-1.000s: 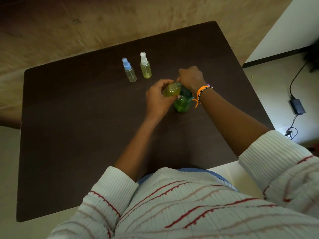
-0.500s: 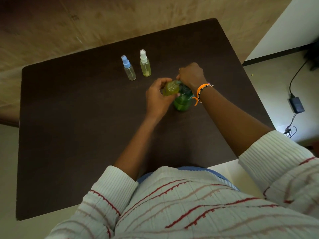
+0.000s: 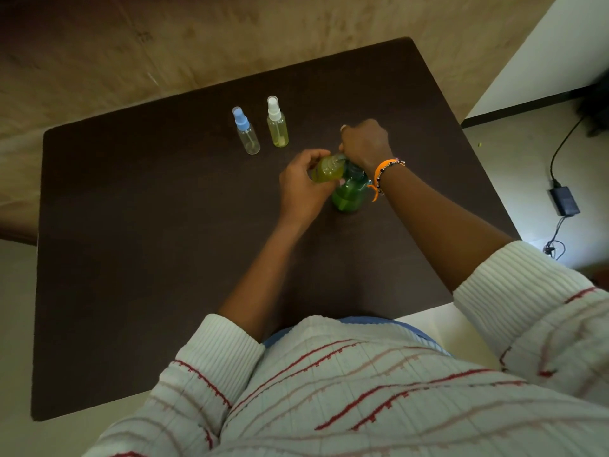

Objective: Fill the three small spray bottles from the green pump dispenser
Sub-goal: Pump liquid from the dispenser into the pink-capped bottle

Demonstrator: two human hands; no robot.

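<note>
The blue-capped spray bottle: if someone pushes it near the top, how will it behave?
The blue-capped spray bottle is tall, narrow and looks nearly empty, so it probably tips easily. Its round body would likely roll on the table.

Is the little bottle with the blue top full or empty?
Looks empty. The blue-capped bottle stands see-through with no colour inside, while the white-capped bottle beside it holds yellow-green liquid.

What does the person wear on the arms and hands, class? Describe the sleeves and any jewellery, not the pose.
Both forearms are bare. The left sleeve and right sleeve are white ribbed knit with thin red and pinkish stripes, pushed up the forearms. The right wrist carries an orange band and a beaded bracelet. The left wrist shows nothing worn.
</note>
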